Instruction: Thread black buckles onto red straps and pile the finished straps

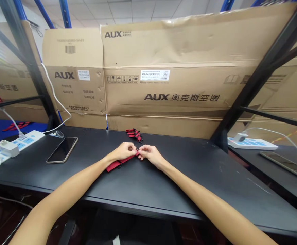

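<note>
My left hand (pixel 123 152) and my right hand (pixel 150 156) meet at the middle of a black tabletop (pixel 189 180). Their fingertips pinch the end of a red fabric strap (pixel 119 163), where a small black clip (pixel 137 150) shows between them. The fingers hide most of the clip. The rest of the strap lies flat on the table, under and to the left of my hands. Just beyond them lies a small pile of similar red straps with black clips (pixel 135 135).
A smartphone (pixel 62 150) and a white power strip (pixel 18 146) with plugged-in cables lie to the left. Large AUX cardboard boxes (pixel 179 68) stand along the table's back edge. Black shelf uprights (pixel 263 78) rise at the right, beside another power strip (pixel 251 143).
</note>
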The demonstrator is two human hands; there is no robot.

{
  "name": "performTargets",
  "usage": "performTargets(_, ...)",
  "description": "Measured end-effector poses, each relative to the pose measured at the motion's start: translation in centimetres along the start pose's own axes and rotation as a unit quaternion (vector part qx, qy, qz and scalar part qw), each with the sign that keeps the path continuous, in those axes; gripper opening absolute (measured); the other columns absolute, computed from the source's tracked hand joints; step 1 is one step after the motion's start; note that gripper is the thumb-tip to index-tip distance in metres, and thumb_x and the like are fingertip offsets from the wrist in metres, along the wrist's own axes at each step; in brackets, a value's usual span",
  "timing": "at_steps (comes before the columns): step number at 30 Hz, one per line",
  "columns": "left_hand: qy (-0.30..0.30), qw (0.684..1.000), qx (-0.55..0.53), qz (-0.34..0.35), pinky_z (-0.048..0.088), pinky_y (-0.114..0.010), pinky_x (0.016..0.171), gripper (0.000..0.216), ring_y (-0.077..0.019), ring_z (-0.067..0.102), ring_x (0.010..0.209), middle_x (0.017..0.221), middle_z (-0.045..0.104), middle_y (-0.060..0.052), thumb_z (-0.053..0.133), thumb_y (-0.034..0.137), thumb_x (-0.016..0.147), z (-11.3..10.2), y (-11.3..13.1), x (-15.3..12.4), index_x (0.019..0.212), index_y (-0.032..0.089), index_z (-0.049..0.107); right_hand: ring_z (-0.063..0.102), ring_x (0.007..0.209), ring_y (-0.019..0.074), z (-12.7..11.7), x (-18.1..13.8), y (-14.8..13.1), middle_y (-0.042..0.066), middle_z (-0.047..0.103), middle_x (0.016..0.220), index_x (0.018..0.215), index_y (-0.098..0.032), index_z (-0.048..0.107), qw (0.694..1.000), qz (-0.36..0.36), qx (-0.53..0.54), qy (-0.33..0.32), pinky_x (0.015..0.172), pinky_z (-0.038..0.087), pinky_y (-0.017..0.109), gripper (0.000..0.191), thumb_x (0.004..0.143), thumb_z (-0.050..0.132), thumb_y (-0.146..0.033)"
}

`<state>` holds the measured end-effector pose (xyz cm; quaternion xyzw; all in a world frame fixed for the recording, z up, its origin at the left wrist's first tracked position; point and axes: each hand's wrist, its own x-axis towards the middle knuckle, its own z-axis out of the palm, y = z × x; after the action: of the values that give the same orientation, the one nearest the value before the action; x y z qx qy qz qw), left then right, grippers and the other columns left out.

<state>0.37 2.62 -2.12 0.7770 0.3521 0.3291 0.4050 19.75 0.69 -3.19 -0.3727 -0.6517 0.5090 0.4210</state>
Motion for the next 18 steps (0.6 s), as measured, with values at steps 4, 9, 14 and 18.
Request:
performTargets(4,0.01,1.0,-0.019,-0.009,0.048,-0.026,0.071,0.016,-0.0162,0.064,0.077,0.082,0.068,-0.006,0.064,0.028,0.07,0.05,-0.05,-0.04,0.072,0.013,0.059,0.064,0.061,0.0156,-0.08,-0.13,-0.17,0.005,0.068,0.07,0.086,-0.014,0.063,1.0,-0.003,0.01,-0.025,0.064,0.051,0.031,0.035,0.068,0.071,-0.043)
performTargets(9,0.002,0.999,-0.049,-0.002,0.049,-0.027,0.071,0.02,-0.0161,0.065,0.077,0.081,0.068,-0.006,0.065,0.029,0.072,0.08,-0.37,-0.13,0.078,0.013,0.055,0.064,0.063,0.0156,-0.15,-0.35,-0.4,0.007,0.069,0.073,0.093,-0.012,0.064,0.999,-0.001,0.016,-0.045,0.066,0.051,0.032,0.038,0.072,0.068,-0.044)
performTargets(14,-0.011,0.996,-0.093,0.012,0.049,-0.029,0.073,0.029,-0.0153,0.065,0.076,0.084,0.066,-0.005,0.068,0.028,0.071,0.23,-0.77,-0.12,0.089,0.015,0.05,0.064,0.063,0.0159,-0.27,-0.34,-0.47,0.006,0.07,0.072,0.093,-0.012,0.064,0.999,0.005,0.013,-0.048,0.067,0.05,0.031,0.039,0.07,0.07,-0.043)
performTargets(18,-0.01,0.996,-0.086,0.023,0.049,-0.03,0.075,0.033,-0.015,0.065,0.077,0.087,0.065,-0.005,0.07,0.032,0.07,0.39,-0.58,-0.09,0.09,0.014,0.052,0.063,0.065,0.0155,-0.51,-0.31,-0.59,0.006,0.069,0.074,0.091,-0.013,0.065,0.998,0.009,0.014,-0.066,0.067,0.05,0.031,0.038,0.072,0.068,-0.045)
